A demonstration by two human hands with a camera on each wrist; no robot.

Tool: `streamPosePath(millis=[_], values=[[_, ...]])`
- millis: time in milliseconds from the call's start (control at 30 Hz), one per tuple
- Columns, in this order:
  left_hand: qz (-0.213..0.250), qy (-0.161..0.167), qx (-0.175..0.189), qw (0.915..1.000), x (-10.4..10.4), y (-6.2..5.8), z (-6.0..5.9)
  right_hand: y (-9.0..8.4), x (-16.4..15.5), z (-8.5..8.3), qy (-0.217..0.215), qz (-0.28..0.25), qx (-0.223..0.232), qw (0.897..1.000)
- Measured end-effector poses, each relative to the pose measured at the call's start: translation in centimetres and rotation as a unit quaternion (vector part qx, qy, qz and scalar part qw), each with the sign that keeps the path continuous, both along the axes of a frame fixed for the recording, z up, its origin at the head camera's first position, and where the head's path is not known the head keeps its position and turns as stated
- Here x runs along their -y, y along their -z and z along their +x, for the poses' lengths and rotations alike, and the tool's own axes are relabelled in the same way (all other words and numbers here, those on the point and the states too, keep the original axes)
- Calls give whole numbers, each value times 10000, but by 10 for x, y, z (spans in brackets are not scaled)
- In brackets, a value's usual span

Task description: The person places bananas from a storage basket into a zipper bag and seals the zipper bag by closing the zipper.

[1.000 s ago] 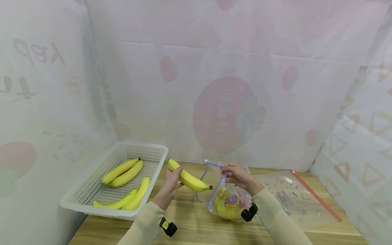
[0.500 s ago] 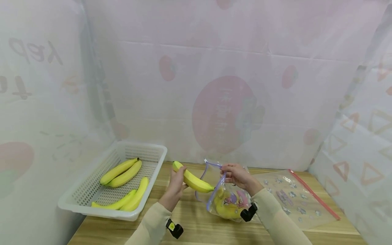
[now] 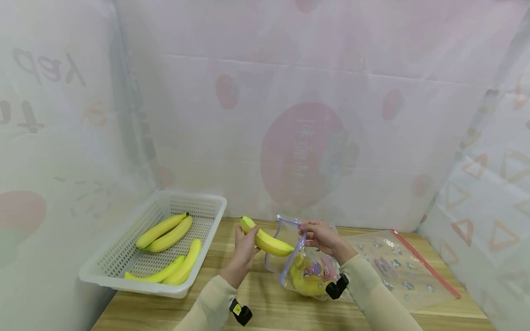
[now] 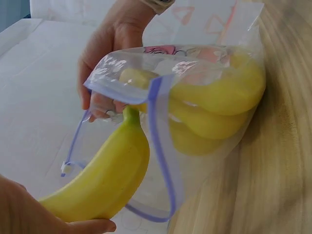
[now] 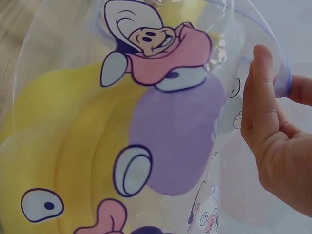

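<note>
The left hand (image 3: 244, 246) curls its fingers round a smooth, curved yellow banana (image 3: 267, 240), at centre frame, its tip at the mouth of a clear zip bag (image 3: 308, 269). The right hand (image 3: 320, 235) pinches the bag's blue-edged rim, holding it agape; the glossy film bears cartoon prints. Since a second ago the banana has travelled rightward, from beside the basket to the bag's opening. Inside the bag lie more yellow bananas. At lower left, a white perforated plastic basket (image 3: 124, 257) holds four bananas (image 3: 167, 232). A flat, red-zipped bag (image 3: 407, 269) lies on the wooden table (image 3: 265, 299) at right.
</note>
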State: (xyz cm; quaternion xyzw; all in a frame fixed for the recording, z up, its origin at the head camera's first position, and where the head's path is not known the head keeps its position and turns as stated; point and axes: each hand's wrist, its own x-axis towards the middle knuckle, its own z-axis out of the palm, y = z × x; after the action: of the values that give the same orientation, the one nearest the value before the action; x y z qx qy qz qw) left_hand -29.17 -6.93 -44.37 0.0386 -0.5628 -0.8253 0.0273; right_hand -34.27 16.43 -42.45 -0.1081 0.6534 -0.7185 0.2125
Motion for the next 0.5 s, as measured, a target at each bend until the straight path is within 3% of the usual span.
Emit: streamPosePath(millis=[300,500], values=[[-308,185,30,9993,-12,7,3,-1,4,-1,20,36,16,10000],[-550,524,-64,9971,-17,10,0,0,6,-2,17,56,-44,10000]])
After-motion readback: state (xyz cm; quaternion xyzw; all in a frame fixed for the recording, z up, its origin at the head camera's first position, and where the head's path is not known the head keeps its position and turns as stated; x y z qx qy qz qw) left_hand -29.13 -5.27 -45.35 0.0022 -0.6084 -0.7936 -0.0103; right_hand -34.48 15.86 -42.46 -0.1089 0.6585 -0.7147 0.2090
